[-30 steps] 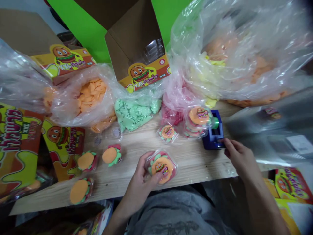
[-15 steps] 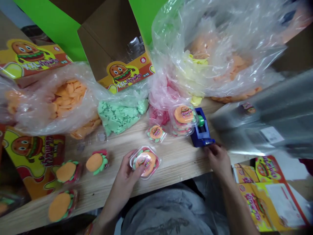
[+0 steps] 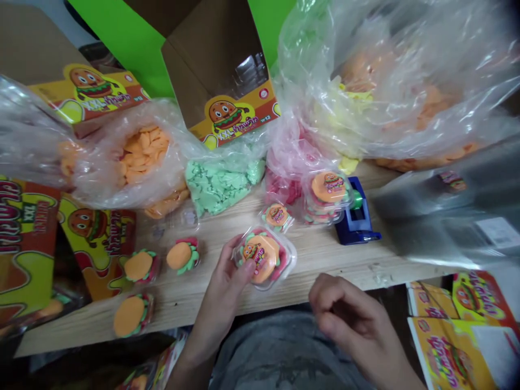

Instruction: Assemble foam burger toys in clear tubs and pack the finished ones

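Lower left: orange-topped burger (image 3: pixel 129 316) near desk's (image 3: pixel 195 300) front edge. Centre: left grip (image 3: pixel 225 284) pinching clear burger pack (image 3: pixel 266 257). Right of centre: right grip (image 3: pixel 349 314) curled, contents impossible to tell; bare room between it and blue tape dispenser (image 3: pixel 352 236).

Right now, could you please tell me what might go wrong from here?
The stacked packs sit right beside the blue tape dispenser, so a knock there could topple them.
The nearest orange-topped pack lies close to the front edge of the table; a stray sleeve might sweep it off.
The left hand holds a clear pack, thumb on top; pressing hard might dent it.
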The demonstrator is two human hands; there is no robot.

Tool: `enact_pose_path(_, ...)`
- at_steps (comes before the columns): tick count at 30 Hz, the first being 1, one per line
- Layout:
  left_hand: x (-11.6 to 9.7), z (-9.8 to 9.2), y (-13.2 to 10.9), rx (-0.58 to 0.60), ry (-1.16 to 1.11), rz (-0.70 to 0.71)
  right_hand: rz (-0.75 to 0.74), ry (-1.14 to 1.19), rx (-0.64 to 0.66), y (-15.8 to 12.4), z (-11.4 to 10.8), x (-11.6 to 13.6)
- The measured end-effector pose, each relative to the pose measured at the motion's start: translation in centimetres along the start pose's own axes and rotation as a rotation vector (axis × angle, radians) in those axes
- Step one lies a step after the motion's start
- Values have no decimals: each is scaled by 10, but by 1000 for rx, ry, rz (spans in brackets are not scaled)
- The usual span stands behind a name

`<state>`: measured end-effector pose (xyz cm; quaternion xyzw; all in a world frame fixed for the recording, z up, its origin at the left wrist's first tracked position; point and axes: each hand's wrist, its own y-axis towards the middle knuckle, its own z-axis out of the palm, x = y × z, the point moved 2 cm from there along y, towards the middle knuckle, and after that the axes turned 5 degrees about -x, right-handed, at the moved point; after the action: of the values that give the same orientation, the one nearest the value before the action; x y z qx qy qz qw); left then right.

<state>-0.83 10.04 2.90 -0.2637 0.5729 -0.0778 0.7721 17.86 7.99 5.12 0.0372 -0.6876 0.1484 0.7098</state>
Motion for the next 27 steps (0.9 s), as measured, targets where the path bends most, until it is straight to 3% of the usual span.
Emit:
enact_pose_path(4,-9,3,-10,-53,-4,56,115,-118,-15,21,21,-3)
enact_pose_path(10,-11,-2,-12,-75,36,103,216,-130,-82,30,31,-11)
enact_pose_path(12,-10,-4,-10,-64,-13,63,224,-112,-77,31,33,-8)
enact_pose_path(16,-5,-3,-8,102,-107,-136,184,-68,56,32,34,-3)
enact_pose_path(22,1,-6,-8,230,-158,-273,-95,-527,-45,32,28,-9)
enact_pose_path(27,10,-9,-6,310,-165,-422,-605,-882,-312,28,24,-18)
